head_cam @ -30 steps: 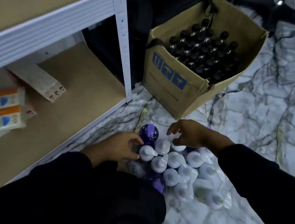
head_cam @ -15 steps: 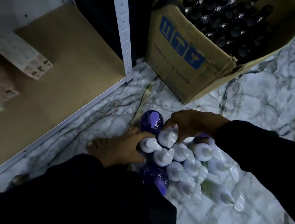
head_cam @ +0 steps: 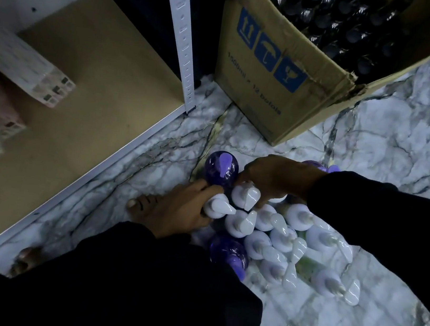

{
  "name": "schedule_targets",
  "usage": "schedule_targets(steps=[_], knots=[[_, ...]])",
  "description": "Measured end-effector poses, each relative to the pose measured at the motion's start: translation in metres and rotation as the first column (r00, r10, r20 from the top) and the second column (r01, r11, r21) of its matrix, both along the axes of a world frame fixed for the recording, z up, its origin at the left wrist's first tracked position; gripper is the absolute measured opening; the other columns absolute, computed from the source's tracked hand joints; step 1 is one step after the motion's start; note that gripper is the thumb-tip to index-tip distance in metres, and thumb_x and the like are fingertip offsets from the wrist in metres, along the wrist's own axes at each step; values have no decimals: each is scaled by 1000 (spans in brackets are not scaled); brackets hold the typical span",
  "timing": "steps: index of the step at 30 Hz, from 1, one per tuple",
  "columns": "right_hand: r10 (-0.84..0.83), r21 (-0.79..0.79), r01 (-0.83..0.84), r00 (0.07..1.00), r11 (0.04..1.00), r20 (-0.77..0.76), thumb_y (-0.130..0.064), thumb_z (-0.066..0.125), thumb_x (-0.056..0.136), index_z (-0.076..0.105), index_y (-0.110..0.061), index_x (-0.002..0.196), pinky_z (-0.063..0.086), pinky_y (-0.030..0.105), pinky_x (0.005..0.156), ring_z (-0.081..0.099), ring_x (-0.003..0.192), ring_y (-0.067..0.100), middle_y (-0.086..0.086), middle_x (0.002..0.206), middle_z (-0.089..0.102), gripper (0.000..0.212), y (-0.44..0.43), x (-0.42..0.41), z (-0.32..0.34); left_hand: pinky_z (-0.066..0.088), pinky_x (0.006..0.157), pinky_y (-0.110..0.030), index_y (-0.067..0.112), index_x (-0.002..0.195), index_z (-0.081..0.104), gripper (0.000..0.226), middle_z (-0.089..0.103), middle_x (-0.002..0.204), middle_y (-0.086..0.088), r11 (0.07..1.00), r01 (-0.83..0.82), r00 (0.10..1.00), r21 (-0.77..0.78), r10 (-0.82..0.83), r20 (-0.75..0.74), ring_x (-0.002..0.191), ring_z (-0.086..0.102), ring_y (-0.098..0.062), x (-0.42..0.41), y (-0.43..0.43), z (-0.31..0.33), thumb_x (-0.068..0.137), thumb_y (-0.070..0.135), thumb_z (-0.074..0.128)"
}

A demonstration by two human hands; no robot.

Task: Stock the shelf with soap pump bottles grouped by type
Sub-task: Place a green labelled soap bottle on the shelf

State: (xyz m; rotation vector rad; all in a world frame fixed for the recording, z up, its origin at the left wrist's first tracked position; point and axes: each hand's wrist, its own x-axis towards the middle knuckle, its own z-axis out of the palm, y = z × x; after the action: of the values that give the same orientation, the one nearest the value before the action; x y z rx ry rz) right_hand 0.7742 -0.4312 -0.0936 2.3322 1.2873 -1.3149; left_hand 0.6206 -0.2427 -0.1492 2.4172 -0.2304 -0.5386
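Pick-up step: among white-topped plastic pump bottles [head_cam: 260,245] standing on the veined marble floor [head_cam: 374,157], the left hand [head_cam: 182,210] wraps its grip round one pump head [head_cam: 219,207]; the right hand [head_cam: 275,179] pinches the neighbouring pump head [head_cam: 245,195]. Next, probably: lift both clear onto the brown board shelf [head_cam: 93,96].

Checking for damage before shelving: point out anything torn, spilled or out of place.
The cardboard box has a torn, crumpled top corner. On the floor, purple bottles sit mixed among the white-pump bottles, not grouped. No spill shows.
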Motion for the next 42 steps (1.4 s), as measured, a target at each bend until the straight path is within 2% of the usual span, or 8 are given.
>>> schedule_targets(steps=[6, 11, 19, 25, 32, 35, 38, 42], knots=[[2, 25, -3, 1000, 1000, 9, -56, 61, 61, 48, -49, 93, 57, 37, 72, 64, 69, 14, -10, 79, 67, 35, -4, -6, -10, 49, 72, -39, 32, 106, 52, 34, 57, 102, 10, 999, -26, 999, -45, 28, 36, 91, 60, -18, -5, 8, 9, 74, 38, 62], [7, 70, -9, 999, 997, 32, -57, 64, 64, 52, -47, 108, 55, 38, 76, 62, 77, 15, -11, 86, 65, 47, -8, -6, -9, 50, 76, -40, 33, 112, 52, 43, 58, 108, 12, 999, -45, 998, -21, 46, 43, 96, 59, -14, -6, 13, 17, 73, 35, 68], [60, 77, -68, 993, 995, 104, -66, 57, 62, 56, -40, 100, 47, 30, 63, 61, 66, 18, -7, 67, 63, 47, 0, -8, 1, 48, 77, -35, 37, 119, 53, 47, 59, 111, 15, 996, -86, 995, -17, 86, 48, 100, 59, -12, -7, 19, 30, 74, 41, 66], [36, 144, -58, 988, 988, 149, -53, 63, 68, 54, -41, 109, 53, 36, 73, 61, 79, 20, -6, 88, 65, 43, -10, -16, 50, 50, 75, -41, 33, 108, 57, 40, 60, 100, 11, 995, -95, 993, -6, 95, 75, 91, 59, -12, -6, 25, 83, 72, 38, 72], [-133, 307, 73, 975, 949, 178, -45, 79, 67, 53, -38, 129, 45, 29, 75, 55, 92, 15, -11, 113, 58, 68, -23, -33, 142, 48, 76, -34, 35, 97, 56, 29, 61, 96, 17, 981, -189, 974, -44, 193, 115, 91, 57, -4, -19, 35, 182, 74, 37, 75], [-224, 402, 129, 955, 907, 197, -45, 79, 65, 57, -36, 111, 40, 22, 67, 54, 88, 13, -16, 98, 56, 52, -21, -43, 185, 42, 81, -25, 32, 114, 59, 47, 57, 102, 22, 966, -258, 956, -21, 258, 136, 94, 54, 0, -27, 43, 223, 74, 27, 83], [-330, 524, 210, 933, 825, 146, -43, 78, 60, 53, -46, 85, 39, 18, 61, 56, 78, 10, -19, 80, 56, 35, -12, -54, 227, 38, 77, -7, 56, 110, 51, 58, 60, 100, 37, 923, -363, 896, -129, 383, 223, 95, 55, 19, -42, 52, 266, 74, 25, 84], [-452, 712, 327, 892, 622, -15, -43, 78, 59, 57, -31, 119, 54, 31, 80, 63, 93, 12, -7, 102, 65, 65, 14, -75, 284, 40, 76, 1, 61, 114, 43, 75, 59, 109, 34, 857, -447, 818, -256, 507, 270, 98, 56, 21, -69, 66, 329, 73, 13, 82]])
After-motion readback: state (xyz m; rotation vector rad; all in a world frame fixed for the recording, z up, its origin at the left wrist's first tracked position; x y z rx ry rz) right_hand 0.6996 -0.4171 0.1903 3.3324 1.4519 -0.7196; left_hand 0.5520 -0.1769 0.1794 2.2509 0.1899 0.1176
